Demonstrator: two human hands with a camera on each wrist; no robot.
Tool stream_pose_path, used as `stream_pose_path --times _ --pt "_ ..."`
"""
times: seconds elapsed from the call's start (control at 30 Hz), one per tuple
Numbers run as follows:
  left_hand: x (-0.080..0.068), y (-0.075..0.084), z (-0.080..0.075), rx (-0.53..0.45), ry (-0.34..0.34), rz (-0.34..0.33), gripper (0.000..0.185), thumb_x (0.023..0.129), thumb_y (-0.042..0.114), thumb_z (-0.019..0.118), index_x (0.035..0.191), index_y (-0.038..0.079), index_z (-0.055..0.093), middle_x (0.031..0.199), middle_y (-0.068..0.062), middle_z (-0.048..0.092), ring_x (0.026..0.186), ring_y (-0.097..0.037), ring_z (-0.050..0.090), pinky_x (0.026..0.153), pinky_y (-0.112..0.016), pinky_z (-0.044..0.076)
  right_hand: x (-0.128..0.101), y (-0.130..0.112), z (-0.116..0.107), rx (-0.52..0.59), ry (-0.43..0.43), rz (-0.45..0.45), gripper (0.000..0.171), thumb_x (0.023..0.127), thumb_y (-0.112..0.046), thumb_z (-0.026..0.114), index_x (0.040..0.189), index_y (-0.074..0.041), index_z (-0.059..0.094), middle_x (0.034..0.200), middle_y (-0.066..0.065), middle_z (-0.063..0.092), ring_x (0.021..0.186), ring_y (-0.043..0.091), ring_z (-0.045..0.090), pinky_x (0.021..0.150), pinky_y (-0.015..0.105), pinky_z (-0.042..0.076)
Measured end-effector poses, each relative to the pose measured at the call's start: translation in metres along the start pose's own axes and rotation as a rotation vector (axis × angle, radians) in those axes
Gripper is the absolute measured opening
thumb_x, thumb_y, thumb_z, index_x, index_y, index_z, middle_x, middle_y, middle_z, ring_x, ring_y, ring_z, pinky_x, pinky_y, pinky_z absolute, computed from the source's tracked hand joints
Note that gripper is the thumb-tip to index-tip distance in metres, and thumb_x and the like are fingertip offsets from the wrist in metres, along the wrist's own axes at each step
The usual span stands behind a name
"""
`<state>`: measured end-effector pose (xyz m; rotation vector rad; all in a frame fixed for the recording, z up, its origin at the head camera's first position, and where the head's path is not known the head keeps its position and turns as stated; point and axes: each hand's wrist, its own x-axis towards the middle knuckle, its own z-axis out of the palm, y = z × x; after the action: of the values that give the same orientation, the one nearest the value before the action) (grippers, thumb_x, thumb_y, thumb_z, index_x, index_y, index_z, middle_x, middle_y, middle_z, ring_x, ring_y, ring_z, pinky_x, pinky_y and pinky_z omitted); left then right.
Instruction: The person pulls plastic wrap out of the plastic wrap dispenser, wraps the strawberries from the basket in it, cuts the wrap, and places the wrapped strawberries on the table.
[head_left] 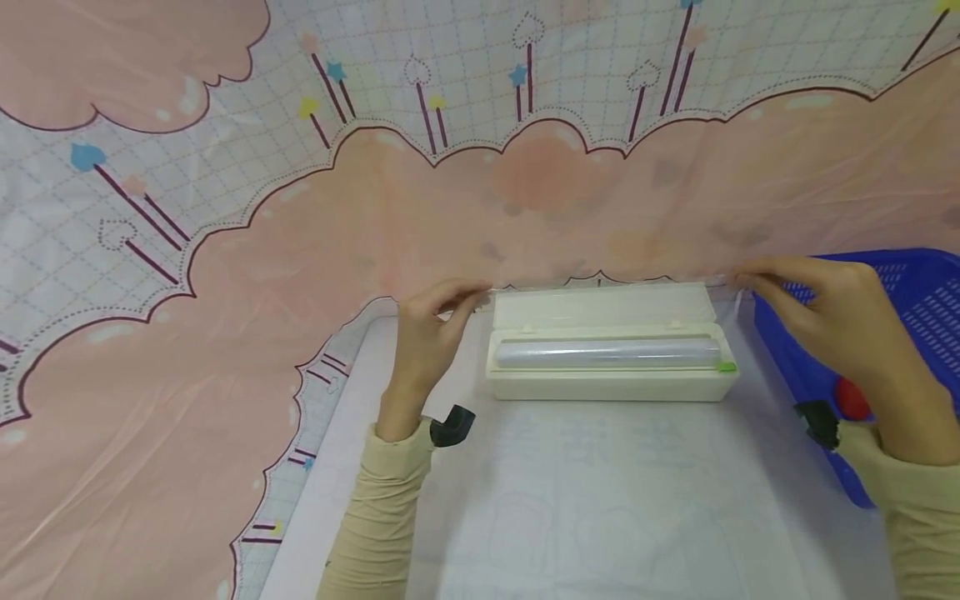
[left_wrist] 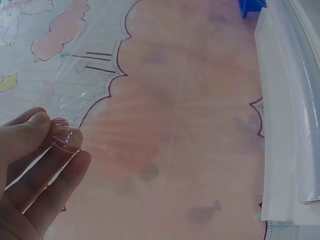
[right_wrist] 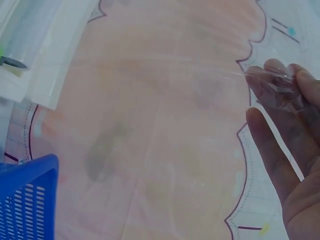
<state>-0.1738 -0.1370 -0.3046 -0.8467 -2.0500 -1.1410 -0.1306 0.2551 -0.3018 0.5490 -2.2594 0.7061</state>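
A cream cling-film dispenser box [head_left: 611, 358] lies on the table [head_left: 600, 500] with its lid [head_left: 600, 307] folded back and the roll of film [head_left: 607, 352] resting in its trough; a small green tab [head_left: 726, 366] sits at the roll's right end. A clear sheet of cling film [left_wrist: 75, 120] is drawn out from the box and stretches up behind it, thin enough that the pink cloud-patterned cloth [head_left: 225, 333] shows through. The left hand [head_left: 427, 337] is just beside the box's left end; its fingers [left_wrist: 60, 131] pinch the film's left corner, which crinkles between thumb and forefinger. The right hand [head_left: 832, 317] is up past the box's right end, over the rim of a blue slotted basket [head_left: 922, 308]; its fingers [right_wrist: 280, 75] pinch the film's right corner, the wrinkled edge visible in the right wrist view. A red object [head_left: 851, 398] lies in the basket near the right wrist; both sleeves are beige.
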Motion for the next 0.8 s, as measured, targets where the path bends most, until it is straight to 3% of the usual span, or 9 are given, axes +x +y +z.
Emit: stream_pose_path --times 0.27,0.47,0.7,0.8 --pt "0.005 0.006 -0.005 0.022 0.012 0.023 0.011 0.087 0.001 0.073 0.098 0.002 0.077 0.092 -0.009 0.076 0.078 -0.018 0.069 0.076 -0.021 0.056 0.004 -0.005 -0.004 0.018 0.007 0.022 0.029 0.078 0.014 0.074 0.104 0.001 0.076 0.095 0.019 0.075 0.097 -0.033 0.043 0.083 -0.005 0.035" --pt "0.007 0.008 -0.008 0.015 0.033 0.036 0.010 0.087 -0.001 0.073 0.097 0.000 0.077 0.091 -0.010 0.076 0.076 -0.017 0.069 0.076 -0.021 0.056 0.005 -0.006 -0.007 0.043 0.043 -0.032 0.028 0.078 0.016 0.073 0.103 0.001 0.076 0.098 0.006 0.075 0.100 -0.028 0.049 0.086 -0.002 0.038" --pt "0.009 0.012 -0.010 0.012 0.060 0.044 0.010 0.086 -0.001 0.074 0.095 0.001 0.077 0.089 -0.009 0.076 0.078 -0.018 0.071 0.077 -0.021 0.056 0.007 -0.010 -0.010 0.054 0.062 -0.035 0.026 0.083 0.015 0.070 0.105 0.003 0.075 0.095 0.020 0.074 0.101 -0.027 0.049 0.088 -0.001 0.039" --pt "0.010 0.014 -0.012 0.019 0.063 0.054 0.010 0.086 -0.001 0.074 0.095 0.001 0.077 0.089 -0.009 0.076 0.080 -0.019 0.072 0.078 -0.022 0.057 0.008 -0.009 -0.009 0.065 0.088 -0.033 0.026 0.082 0.016 0.070 0.104 0.003 0.075 0.096 0.013 0.075 0.098 -0.026 0.052 0.086 0.000 0.041"
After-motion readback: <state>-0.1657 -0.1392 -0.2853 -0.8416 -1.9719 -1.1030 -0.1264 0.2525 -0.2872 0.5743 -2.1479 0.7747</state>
